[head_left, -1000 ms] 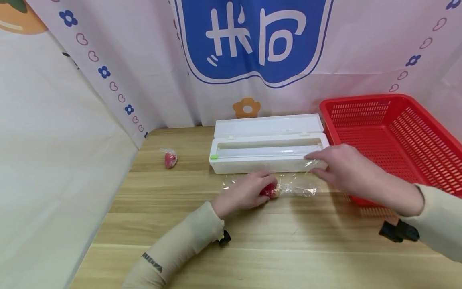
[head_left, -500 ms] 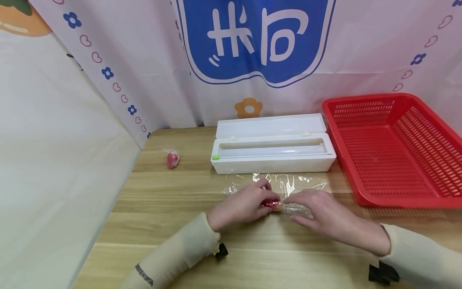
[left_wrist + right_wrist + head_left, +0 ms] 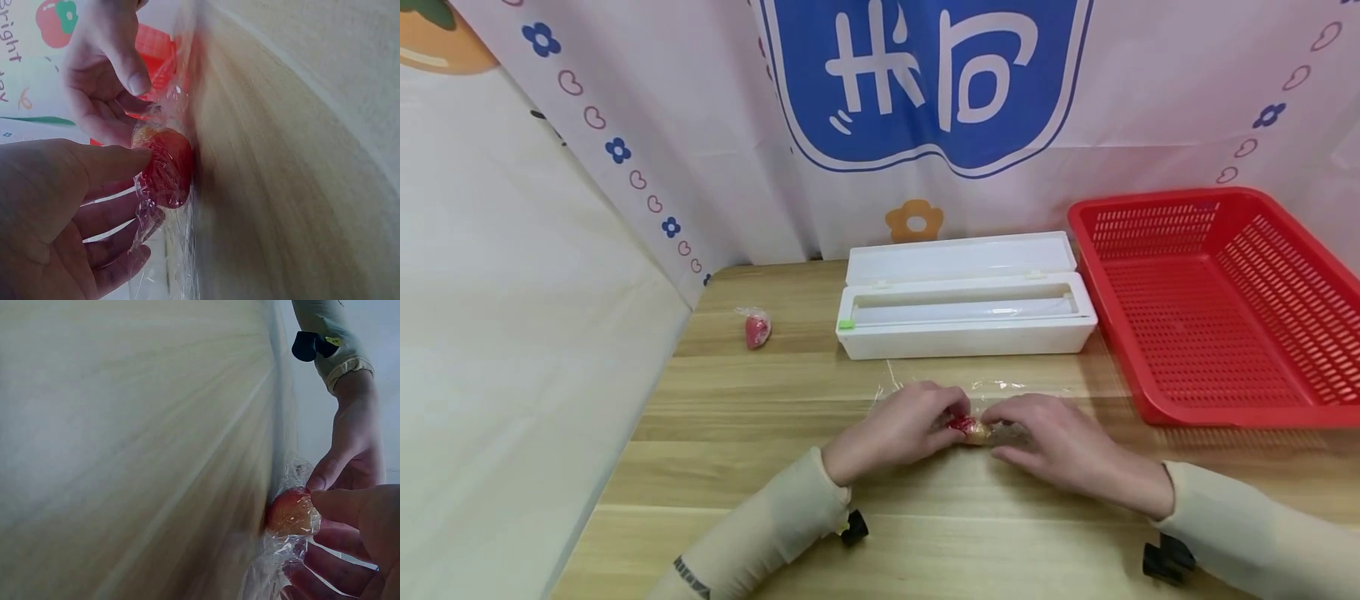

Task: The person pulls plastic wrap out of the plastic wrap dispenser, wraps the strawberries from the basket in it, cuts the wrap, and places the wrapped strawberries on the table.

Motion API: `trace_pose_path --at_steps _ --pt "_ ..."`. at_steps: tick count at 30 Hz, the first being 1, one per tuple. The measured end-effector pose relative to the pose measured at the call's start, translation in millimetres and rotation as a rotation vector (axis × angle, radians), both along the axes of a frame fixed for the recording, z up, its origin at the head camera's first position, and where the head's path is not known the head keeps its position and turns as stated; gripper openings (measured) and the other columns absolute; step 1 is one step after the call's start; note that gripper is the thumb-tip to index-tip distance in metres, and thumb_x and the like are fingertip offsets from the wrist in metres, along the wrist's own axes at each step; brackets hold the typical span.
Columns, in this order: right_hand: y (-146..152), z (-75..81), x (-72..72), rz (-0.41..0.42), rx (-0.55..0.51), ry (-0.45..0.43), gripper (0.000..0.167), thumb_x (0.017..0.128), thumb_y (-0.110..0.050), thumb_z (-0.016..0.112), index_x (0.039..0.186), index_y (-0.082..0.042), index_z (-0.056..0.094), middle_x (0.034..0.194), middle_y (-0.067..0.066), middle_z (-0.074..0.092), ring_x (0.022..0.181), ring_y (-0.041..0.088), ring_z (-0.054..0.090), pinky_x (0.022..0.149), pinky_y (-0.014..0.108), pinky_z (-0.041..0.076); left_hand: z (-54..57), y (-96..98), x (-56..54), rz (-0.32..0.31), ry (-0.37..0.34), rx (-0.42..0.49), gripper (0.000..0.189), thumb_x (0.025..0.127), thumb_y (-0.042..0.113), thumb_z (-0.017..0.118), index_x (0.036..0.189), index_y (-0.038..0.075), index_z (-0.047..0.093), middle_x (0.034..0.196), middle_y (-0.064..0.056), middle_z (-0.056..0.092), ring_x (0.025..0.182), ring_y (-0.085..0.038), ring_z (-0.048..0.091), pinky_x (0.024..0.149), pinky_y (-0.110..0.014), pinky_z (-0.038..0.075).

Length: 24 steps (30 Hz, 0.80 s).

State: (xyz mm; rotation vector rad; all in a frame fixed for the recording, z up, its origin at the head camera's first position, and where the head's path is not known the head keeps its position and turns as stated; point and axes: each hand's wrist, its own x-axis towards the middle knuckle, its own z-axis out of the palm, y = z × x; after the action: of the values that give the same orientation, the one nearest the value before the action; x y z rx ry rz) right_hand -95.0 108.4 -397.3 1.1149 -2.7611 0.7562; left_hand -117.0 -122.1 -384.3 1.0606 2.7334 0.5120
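A small red fruit with a yellowish end (image 3: 970, 429) lies on the wooden table, wrapped in clear cling film (image 3: 178, 100). My left hand (image 3: 902, 429) pinches its red end, the thumb pressed on the film-covered skin in the left wrist view. At the yellowish end, my right hand (image 3: 1056, 442) curls its thumb and fingers round the gathered film, close against the fruit (image 3: 292, 512). Loose film spreads flat behind both hands. Part of the fruit is hidden by the fingers.
Behind the hands stands an open white cling film dispenser (image 3: 966, 340) with a roll inside. A red plastic basket (image 3: 1120, 333) is at the right. Another small red thing in film (image 3: 757, 330) lies at the left. A printed curtain (image 3: 737, 167) hangs behind the table.
My right hand has come away from the film edge near the dispenser, down and left to the fruit's yellowish end. The fruit and my left hand have shifted slightly toward me.
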Motion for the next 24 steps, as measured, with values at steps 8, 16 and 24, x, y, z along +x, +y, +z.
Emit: trace_pose_path --at_steps 8,16,24 --pt "-5 -3.6 -5.5 -0.032 0.011 -0.023 0.031 0.08 -0.03 0.081 0.109 -0.024 0.071 0.1 -0.01 0.075 0.087 0.008 0.069 0.075 0.031 0.057 -1.4 -2.4 2.5 -0.016 -0.043 0.019 0.016 0.095 0.029 0.066 0.108 0.02 0.069 0.095 0.01 0.071 0.08 0.002 0.061 0.074 -0.015 0.051" --pt "-3 -5.8 -13.2 -0.026 -0.023 -0.143 0.02 0.084 -0.029 0.078 0.104 -0.029 0.073 0.095 -0.016 0.074 0.085 0.001 0.067 0.077 0.027 0.056 0.8 -1.0 4.8 -0.035 0.071 0.057 0.022 0.093 0.028 0.07 0.112 0.02 0.071 0.108 0.007 0.07 0.096 -0.005 0.065 0.086 -0.018 0.054" --pt "-1 -5.9 -16.4 -0.058 -0.025 -0.146 0.024 0.085 -0.03 0.077 0.108 -0.024 0.073 0.1 -0.009 0.075 0.09 0.008 0.069 0.081 0.034 0.057 0.7 3.7 6.6 -0.045 0.084 -0.024 0.037 0.08 0.028 0.083 0.114 0.021 0.071 0.109 0.007 0.068 0.097 -0.005 0.063 0.087 -0.018 0.053"
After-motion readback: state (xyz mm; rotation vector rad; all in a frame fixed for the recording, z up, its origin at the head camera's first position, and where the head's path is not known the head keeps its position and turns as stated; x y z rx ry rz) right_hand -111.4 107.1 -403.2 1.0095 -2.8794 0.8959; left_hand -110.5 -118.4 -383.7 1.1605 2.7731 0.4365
